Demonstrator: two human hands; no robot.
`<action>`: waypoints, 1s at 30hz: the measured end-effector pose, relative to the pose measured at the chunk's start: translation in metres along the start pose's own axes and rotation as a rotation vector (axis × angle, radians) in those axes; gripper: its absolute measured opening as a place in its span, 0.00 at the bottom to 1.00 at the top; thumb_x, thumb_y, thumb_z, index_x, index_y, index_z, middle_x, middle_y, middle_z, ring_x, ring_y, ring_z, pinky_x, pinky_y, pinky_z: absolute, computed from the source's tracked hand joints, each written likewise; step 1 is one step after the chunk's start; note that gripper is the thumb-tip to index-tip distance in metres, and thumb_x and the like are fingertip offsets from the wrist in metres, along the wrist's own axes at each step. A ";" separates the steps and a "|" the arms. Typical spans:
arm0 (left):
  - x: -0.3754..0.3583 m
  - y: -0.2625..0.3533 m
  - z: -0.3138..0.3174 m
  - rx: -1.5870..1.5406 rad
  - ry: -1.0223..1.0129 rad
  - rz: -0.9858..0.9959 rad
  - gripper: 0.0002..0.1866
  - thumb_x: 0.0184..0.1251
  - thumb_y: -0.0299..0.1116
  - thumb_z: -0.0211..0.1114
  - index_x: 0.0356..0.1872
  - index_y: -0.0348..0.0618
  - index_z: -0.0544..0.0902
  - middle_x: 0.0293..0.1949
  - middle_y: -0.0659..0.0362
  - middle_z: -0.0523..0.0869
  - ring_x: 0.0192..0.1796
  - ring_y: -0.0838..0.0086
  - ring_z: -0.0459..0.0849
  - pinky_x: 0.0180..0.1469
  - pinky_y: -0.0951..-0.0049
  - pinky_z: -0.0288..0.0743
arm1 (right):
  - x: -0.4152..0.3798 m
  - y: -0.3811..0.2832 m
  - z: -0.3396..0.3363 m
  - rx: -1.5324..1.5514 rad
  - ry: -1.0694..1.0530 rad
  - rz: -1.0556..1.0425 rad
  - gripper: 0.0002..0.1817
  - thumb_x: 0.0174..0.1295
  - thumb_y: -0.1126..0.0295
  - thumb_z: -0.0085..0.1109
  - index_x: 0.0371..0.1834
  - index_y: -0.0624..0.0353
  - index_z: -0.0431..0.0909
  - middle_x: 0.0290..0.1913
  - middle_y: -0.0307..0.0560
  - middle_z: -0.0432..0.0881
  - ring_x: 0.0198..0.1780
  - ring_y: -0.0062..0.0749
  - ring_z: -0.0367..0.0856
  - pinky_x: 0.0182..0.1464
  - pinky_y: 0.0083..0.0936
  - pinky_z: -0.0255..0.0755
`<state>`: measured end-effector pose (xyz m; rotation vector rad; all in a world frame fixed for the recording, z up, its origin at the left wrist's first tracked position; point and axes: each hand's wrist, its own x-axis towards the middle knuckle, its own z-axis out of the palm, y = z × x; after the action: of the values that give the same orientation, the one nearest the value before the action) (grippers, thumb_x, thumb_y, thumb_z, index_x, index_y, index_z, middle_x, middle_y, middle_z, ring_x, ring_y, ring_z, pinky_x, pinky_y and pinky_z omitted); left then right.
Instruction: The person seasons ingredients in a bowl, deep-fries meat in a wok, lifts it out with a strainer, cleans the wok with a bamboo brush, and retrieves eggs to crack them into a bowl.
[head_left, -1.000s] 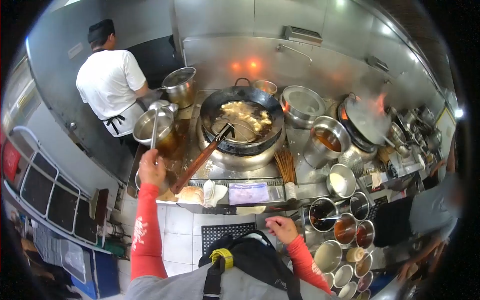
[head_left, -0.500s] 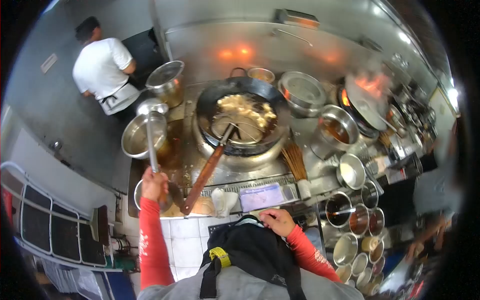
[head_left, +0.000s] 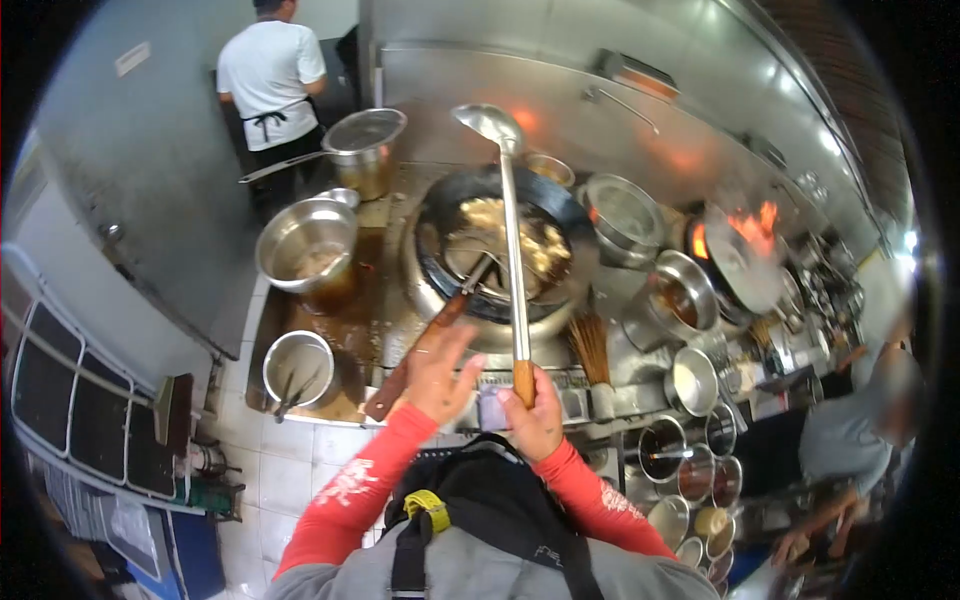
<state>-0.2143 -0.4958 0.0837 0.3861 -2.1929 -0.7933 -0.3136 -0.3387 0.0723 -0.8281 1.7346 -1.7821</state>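
My right hand (head_left: 535,412) is closed round the wooden end of a long steel ladle (head_left: 513,230). The ladle stretches away from me across the wok, its bowl up at the far side. My left hand (head_left: 440,376) is open, fingers stretched out, over the wooden handle of a strainer (head_left: 389,391). That strainer's wire head lies inside the black wok (head_left: 436,215), where pale golden pieces of food (head_left: 482,212) sit in dark liquid. The ladle's shaft hides part of the wok.
Left of the wok stand a steel pot (head_left: 268,258), a strainer-topped pot (head_left: 385,160) and a white bowl with tongs (head_left: 298,345). Flames rise by a second wok (head_left: 735,255). Seasoning pots (head_left: 664,425) line the right. One person (head_left: 275,80) stands back left, another (head_left: 850,430) at right.
The ladle has passed from my left hand to my right and swung from the left pots to over the wok. My left hand has opened and moved right. The view has shifted.
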 end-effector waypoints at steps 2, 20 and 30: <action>-0.016 -0.013 -0.014 0.491 -0.108 -0.029 0.34 0.59 0.37 0.65 0.68 0.43 0.67 0.59 0.43 0.74 0.52 0.48 0.80 0.56 0.53 0.72 | -0.008 -0.014 -0.030 0.135 -0.063 0.177 0.26 0.62 0.76 0.59 0.64 0.63 0.63 0.34 0.38 0.74 0.25 0.19 0.73 0.28 0.18 0.71; 0.068 -0.010 -0.151 0.768 -0.637 0.006 0.30 0.56 0.29 0.63 0.64 0.43 0.72 0.35 0.43 0.83 0.37 0.45 0.81 0.41 0.52 0.76 | -0.014 -0.046 -0.129 -0.206 -0.140 0.370 0.41 0.59 0.77 0.55 0.77 0.61 0.48 0.26 0.42 0.75 0.19 0.23 0.74 0.20 0.22 0.71; 0.111 -0.025 -0.147 0.489 -0.620 -0.216 0.17 0.58 0.27 0.59 0.50 0.43 0.78 0.26 0.45 0.84 0.30 0.46 0.83 0.39 0.54 0.78 | 0.031 -0.026 -0.131 0.046 -0.084 0.362 0.42 0.58 0.80 0.56 0.76 0.66 0.47 0.33 0.47 0.77 0.24 0.27 0.76 0.22 0.26 0.72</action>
<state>-0.1779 -0.6315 0.2060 0.6998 -2.9760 -0.5152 -0.4289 -0.2711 0.1011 -0.5211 1.6600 -1.5173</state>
